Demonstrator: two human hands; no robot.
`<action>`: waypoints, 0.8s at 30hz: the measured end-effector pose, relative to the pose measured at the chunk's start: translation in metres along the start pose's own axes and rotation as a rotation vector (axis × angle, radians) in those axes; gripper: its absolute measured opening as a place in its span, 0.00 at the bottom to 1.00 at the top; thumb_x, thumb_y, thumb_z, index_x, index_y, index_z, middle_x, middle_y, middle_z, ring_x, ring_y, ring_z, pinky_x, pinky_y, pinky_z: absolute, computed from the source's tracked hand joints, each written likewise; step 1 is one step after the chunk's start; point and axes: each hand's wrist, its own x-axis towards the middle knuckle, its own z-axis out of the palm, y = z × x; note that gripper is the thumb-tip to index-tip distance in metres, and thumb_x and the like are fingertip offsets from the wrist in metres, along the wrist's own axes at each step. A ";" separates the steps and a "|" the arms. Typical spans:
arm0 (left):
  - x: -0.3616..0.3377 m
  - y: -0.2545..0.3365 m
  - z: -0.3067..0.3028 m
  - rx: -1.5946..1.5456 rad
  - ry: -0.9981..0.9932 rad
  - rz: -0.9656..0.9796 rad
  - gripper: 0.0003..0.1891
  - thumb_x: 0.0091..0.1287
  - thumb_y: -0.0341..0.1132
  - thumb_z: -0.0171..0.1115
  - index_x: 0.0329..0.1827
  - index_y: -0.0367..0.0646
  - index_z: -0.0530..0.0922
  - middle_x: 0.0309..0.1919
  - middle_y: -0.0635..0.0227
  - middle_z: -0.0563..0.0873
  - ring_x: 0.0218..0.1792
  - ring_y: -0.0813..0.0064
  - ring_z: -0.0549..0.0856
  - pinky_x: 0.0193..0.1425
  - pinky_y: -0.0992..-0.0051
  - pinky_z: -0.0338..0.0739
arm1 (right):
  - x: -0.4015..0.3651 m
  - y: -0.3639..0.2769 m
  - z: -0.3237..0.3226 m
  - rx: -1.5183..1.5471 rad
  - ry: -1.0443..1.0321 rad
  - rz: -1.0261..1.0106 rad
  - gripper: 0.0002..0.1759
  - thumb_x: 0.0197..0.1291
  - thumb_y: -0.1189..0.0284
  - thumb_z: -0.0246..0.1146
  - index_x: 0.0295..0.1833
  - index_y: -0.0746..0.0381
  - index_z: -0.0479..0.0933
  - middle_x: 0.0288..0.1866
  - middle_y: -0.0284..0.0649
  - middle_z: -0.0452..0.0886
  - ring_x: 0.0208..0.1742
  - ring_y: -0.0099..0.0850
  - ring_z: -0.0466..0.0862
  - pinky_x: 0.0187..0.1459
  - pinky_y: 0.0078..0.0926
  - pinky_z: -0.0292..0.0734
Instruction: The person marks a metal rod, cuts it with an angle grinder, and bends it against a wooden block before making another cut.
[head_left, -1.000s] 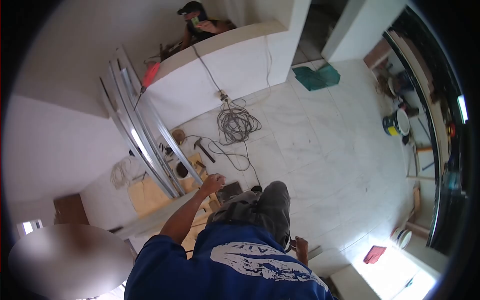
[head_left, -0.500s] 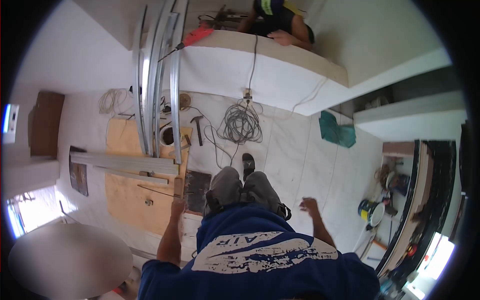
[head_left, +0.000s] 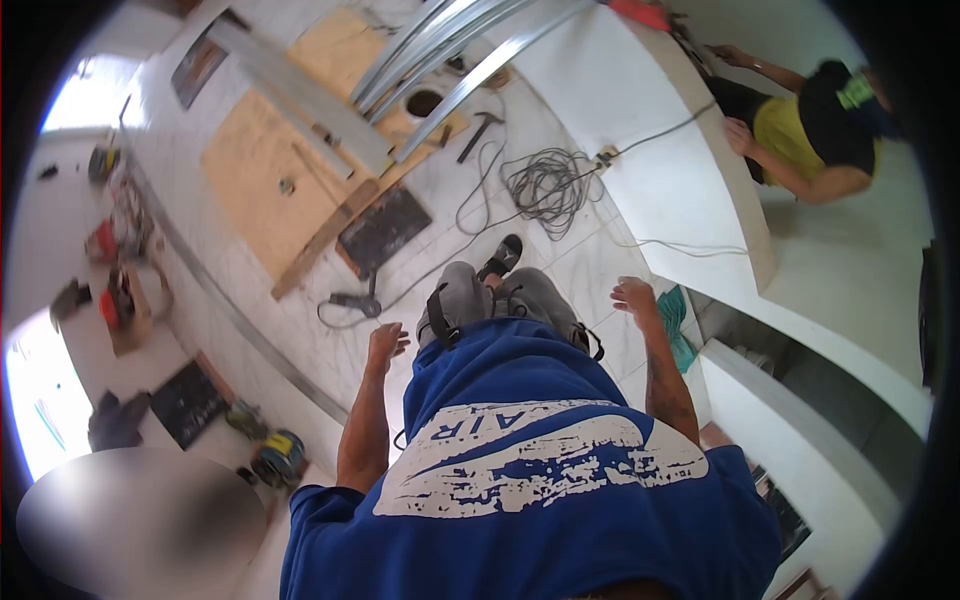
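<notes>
Held the left grip point(head_left: 388, 343) released, with fingers loosely spread and nothing clasped; held the right grip point(head_left: 633, 296) likewise empty, with fingers slightly bent. Carried both out from the body, perhaps for balance. Had the black corded power tool point(head_left: 360, 303) just ahead of the left grip, resting untouched on the white tiled floor point(head_left: 585, 270), and the crumpled green sheet point(head_left: 678, 335) beside the right grip, also untouched. Farther ahead of the left grip, had the pale flat wooden board point(head_left: 235, 145), probably laid to spare the tiles, with long grey bars point(head_left: 320, 115) lying across. Between the grips but farther ahead, had the loosely coiled grey cable point(head_left: 550, 195), seemingly slack for reach, and the dark claw hammer point(head_left: 472, 145) beyond. Past the right grip, had a person in black and yellow point(head_left: 790, 140) behind the low white wall point(head_left: 660, 190), well apart.
</notes>
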 end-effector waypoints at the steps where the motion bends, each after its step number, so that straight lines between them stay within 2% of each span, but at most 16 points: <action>1: -0.008 -0.008 -0.003 -0.037 0.008 0.023 0.26 0.75 0.47 0.58 0.68 0.37 0.74 0.56 0.52 0.86 0.51 0.60 0.89 0.55 0.62 0.82 | -0.003 -0.002 0.017 -0.023 -0.051 -0.005 0.23 0.70 0.61 0.60 0.60 0.67 0.77 0.49 0.48 0.84 0.46 0.38 0.88 0.45 0.37 0.86; 6: -0.038 -0.083 -0.029 -0.211 0.065 0.027 0.27 0.76 0.47 0.56 0.69 0.35 0.73 0.58 0.48 0.85 0.52 0.58 0.88 0.59 0.61 0.81 | -0.034 0.030 0.080 -0.274 -0.223 0.047 0.22 0.71 0.62 0.59 0.58 0.69 0.78 0.48 0.48 0.85 0.45 0.37 0.88 0.45 0.38 0.86; 7: -0.042 -0.101 -0.037 -0.240 0.073 0.026 0.27 0.76 0.47 0.56 0.69 0.34 0.72 0.58 0.48 0.85 0.53 0.58 0.88 0.59 0.61 0.81 | -0.038 0.039 0.084 -0.302 -0.221 0.055 0.22 0.71 0.62 0.59 0.58 0.70 0.77 0.49 0.49 0.84 0.45 0.37 0.88 0.46 0.38 0.86; 8: -0.045 -0.117 -0.042 -0.260 0.114 0.037 0.26 0.76 0.44 0.56 0.68 0.32 0.73 0.54 0.47 0.86 0.48 0.58 0.90 0.54 0.59 0.83 | -0.043 0.050 0.087 -0.326 -0.216 0.062 0.22 0.71 0.62 0.59 0.59 0.70 0.77 0.49 0.49 0.84 0.46 0.37 0.88 0.46 0.39 0.86; 13: -0.053 -0.188 -0.071 -0.272 0.128 -0.047 0.26 0.76 0.44 0.56 0.68 0.32 0.73 0.55 0.47 0.86 0.48 0.58 0.90 0.54 0.60 0.83 | -0.095 0.080 0.103 -0.284 -0.161 0.094 0.26 0.71 0.62 0.59 0.63 0.72 0.74 0.49 0.52 0.85 0.46 0.39 0.88 0.47 0.42 0.86; 17: -0.055 -0.212 -0.084 -0.283 0.133 -0.050 0.25 0.76 0.43 0.55 0.67 0.32 0.74 0.55 0.48 0.87 0.49 0.58 0.89 0.54 0.60 0.83 | -0.115 0.126 0.102 -0.253 -0.162 0.090 0.21 0.71 0.62 0.59 0.55 0.70 0.76 0.45 0.48 0.84 0.41 0.37 0.87 0.45 0.41 0.86; 18: -0.054 -0.212 -0.086 -0.281 0.129 -0.033 0.25 0.76 0.43 0.55 0.68 0.32 0.74 0.55 0.48 0.87 0.49 0.58 0.89 0.54 0.60 0.83 | -0.107 0.147 0.098 -0.245 -0.161 0.088 0.16 0.71 0.62 0.60 0.46 0.66 0.79 0.38 0.41 0.84 0.35 0.32 0.84 0.38 0.37 0.84; 20: -0.052 -0.208 -0.087 -0.276 0.121 -0.002 0.25 0.76 0.42 0.55 0.68 0.32 0.73 0.55 0.48 0.86 0.49 0.58 0.89 0.55 0.60 0.83 | -0.076 0.203 0.075 -0.564 -0.305 -0.228 0.15 0.60 0.65 0.64 0.45 0.66 0.80 0.34 0.44 0.83 0.35 0.36 0.85 0.37 0.38 0.81; 22: -0.045 -0.209 -0.087 -0.276 0.119 0.064 0.25 0.76 0.42 0.55 0.68 0.32 0.74 0.54 0.48 0.87 0.49 0.59 0.89 0.54 0.61 0.83 | -0.129 0.172 0.084 -1.013 -0.401 -0.676 0.14 0.47 0.68 0.66 0.38 0.66 0.78 0.27 0.46 0.79 0.32 0.39 0.84 0.34 0.37 0.77; 24: -0.042 -0.203 -0.085 -0.292 0.133 0.089 0.25 0.76 0.42 0.55 0.68 0.32 0.74 0.53 0.49 0.87 0.47 0.59 0.90 0.53 0.62 0.83 | -0.130 0.177 0.082 -0.829 -0.428 -0.599 0.13 0.51 0.69 0.65 0.39 0.66 0.79 0.27 0.44 0.80 0.31 0.37 0.84 0.31 0.38 0.76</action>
